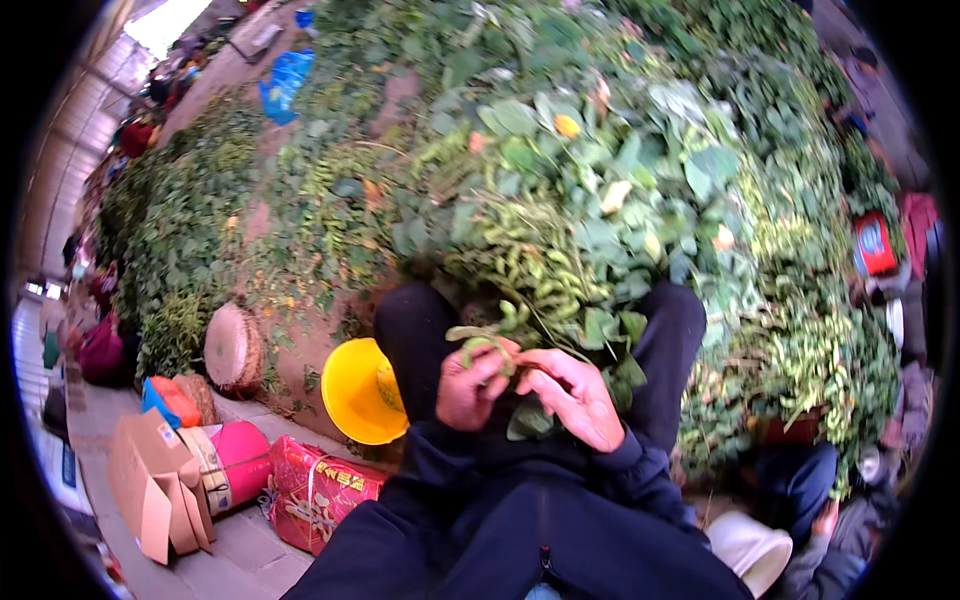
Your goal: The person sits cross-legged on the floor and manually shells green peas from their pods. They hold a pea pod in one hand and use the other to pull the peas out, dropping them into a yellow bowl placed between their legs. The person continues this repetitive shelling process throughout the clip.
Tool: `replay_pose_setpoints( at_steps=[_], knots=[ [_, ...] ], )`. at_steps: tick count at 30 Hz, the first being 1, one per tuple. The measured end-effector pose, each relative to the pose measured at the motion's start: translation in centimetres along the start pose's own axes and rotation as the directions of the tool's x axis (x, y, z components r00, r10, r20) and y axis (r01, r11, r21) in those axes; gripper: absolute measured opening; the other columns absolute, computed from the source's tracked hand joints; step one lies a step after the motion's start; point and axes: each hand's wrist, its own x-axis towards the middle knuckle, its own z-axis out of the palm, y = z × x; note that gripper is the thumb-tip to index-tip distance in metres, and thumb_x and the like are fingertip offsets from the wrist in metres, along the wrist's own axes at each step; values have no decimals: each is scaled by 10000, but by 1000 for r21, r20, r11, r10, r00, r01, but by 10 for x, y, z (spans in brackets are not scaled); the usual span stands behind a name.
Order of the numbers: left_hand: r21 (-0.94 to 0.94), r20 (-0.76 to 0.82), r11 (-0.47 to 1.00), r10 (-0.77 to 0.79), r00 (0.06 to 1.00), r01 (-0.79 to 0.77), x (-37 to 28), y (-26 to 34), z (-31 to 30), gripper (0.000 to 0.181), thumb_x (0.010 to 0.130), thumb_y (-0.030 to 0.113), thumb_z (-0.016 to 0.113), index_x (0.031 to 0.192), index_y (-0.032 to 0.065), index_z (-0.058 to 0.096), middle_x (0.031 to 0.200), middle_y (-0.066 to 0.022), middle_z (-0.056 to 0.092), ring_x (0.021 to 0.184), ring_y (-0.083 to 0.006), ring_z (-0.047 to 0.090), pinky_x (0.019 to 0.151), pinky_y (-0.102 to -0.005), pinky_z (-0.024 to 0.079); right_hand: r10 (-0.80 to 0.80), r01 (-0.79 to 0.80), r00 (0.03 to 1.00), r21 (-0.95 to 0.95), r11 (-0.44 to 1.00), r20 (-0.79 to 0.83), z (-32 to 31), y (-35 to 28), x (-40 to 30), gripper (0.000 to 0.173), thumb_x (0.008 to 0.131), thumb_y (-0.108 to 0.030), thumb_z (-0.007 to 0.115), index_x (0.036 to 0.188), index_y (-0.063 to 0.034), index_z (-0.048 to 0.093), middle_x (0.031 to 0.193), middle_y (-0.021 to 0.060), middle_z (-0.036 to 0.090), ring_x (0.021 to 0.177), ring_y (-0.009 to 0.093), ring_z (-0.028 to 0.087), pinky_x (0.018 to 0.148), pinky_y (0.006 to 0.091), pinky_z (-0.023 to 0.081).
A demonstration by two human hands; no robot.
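Note:
Between my knees, my left hand (474, 384) is curled around a few green bean pods (480, 346), which show above its fingers. My right hand (576, 401) is close beside it on the right, thumb and fingers pinched on a thin bean plant stem (559, 336); the exact grip is partly hidden by the fingers. A cluster of curved pods (551, 277) lies on the heap just beyond both hands. One broad leaf (530, 420) hangs below them, over my dark clothing.
Cut leafy bean plants (630, 172) are heaped in front. At my left stand a yellow bucket (352, 394), a red wrapped bundle (322, 487), a cardboard box (154, 480) and a round woven seat (234, 349). A white bucket (750, 551) and a seated person (847, 540) are at right.

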Motion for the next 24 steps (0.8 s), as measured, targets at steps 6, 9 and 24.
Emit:
replay_pose_setpoints(
  at_steps=[6, 9, 24],
  knots=[
    [-95, 7, 994, -57, 998, 57, -11, 1, -25, 178, 854, 79, 575, 972, -45, 621, 707, -52, 501, 454, -65, 315, 430, -206, 247, -11, 11, 1000, -41, 999, 15, -20, 13, -6, 134, 1006, -109, 592, 1049, 3, 653, 791, -9, 631, 741, 30, 550, 667, 207, 446],
    [-130, 42, 987, -90, 995, 95, -16, -3, -35, 190, 848, 96, 573, 973, -37, 628, 671, -48, 473, 445, -68, 308, 427, -211, 245, -25, 23, 999, -74, 997, -30, -23, 14, -1, 117, 998, -110, 607, 1004, -4, 654, 774, -7, 632, 714, 41, 555, 657, 219, 456],
    [-226, 124, 970, -60, 990, 87, -20, -3, -27, 228, 801, 9, 531, 991, -71, 629, 750, -123, 523, 521, -121, 380, 472, -225, 306, -222, 134, 943, -330, 935, -247, -20, 43, 15, 233, 843, -19, 724, 1058, -11, 634, 861, 63, 632, 657, 154, 547, 615, 279, 460]
  ],
)
